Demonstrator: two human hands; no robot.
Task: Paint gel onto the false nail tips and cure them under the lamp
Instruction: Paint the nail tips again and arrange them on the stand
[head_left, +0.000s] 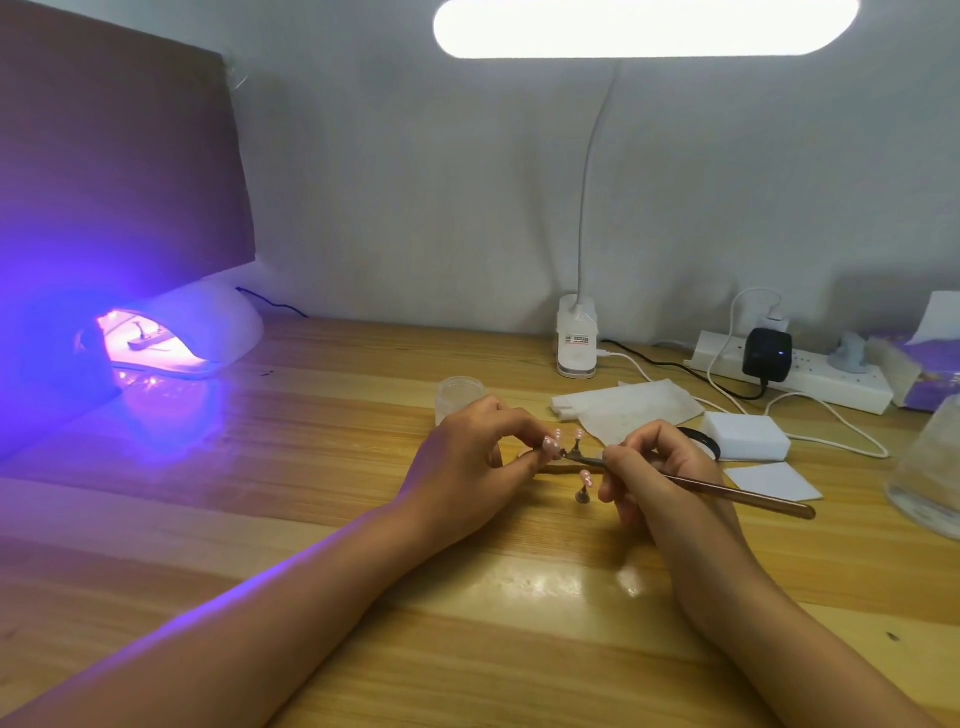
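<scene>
Pink nail tip (551, 444) is near table (311, 519) centre, raised off the wood and pinched between thumb and forefinger of the left hand (467, 467). Cannot tell whether the fingers hold the tip itself or a small stem under it. The bristle end of the brush (727, 491) meets it from the right. Two further tips are close by but apart from it: rear tip (578, 434) just behind, front tip (587, 477) just ahead on a stud stand.

Judged step: laying gel on the held tip. To do it well, use thin strokes from base to free edge under light pressure, keep gel off the pinching fingers and the neighbouring tips, and brace the brush hand on the wood.

Left hand: closed in a pinch, other fingers curled loosely. Right hand (654, 467): grasps the brush pencil-fashion near the bristles, handle trailing right.

Curing lamp (218, 322) is at far left, well apart, glowing violet, with a holder inside. Jar (460, 392) is just behind the left hand.
</scene>
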